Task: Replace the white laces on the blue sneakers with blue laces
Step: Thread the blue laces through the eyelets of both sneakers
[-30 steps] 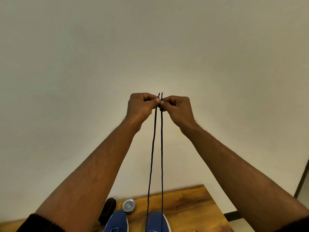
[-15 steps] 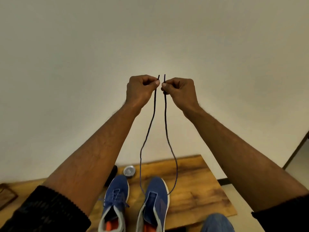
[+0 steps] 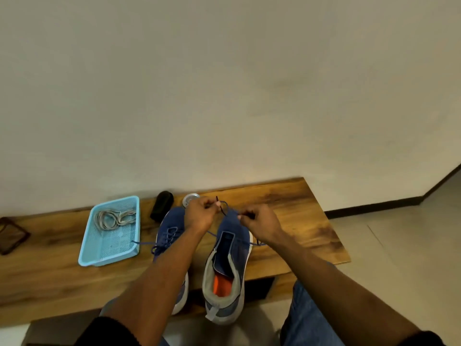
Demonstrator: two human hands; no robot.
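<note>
Here, a blue lace is held above the toe of the right-hand sneaker, which stands on the wooden bench near its front edge, heel toward the person and overhanging that edge. One end of the lace is pinched between the thumb and curled fingers of the left hand, its dark tip sticking up past the knuckles. The other end is pinched in the curled fingers of the right hand. From both hands the lace is seen running down to the front of the shoe, with slack strands trailing out on either side of it. The tongue area of this sneaker is open, and an orange insole is visible inside the heel.

Just beside it, to the left, the second sneaker is set parallel, already threaded with a blue lace whose loose end lies across the bench toward a light blue basket. In the far part of that basket a coil of pale laces is kept. Along the back edge of the bench, near the wall, a black object and a small round tin are placed, the tin partly hidden by the left hand. At the far left edge a dark framed item is partly seen.
</note>
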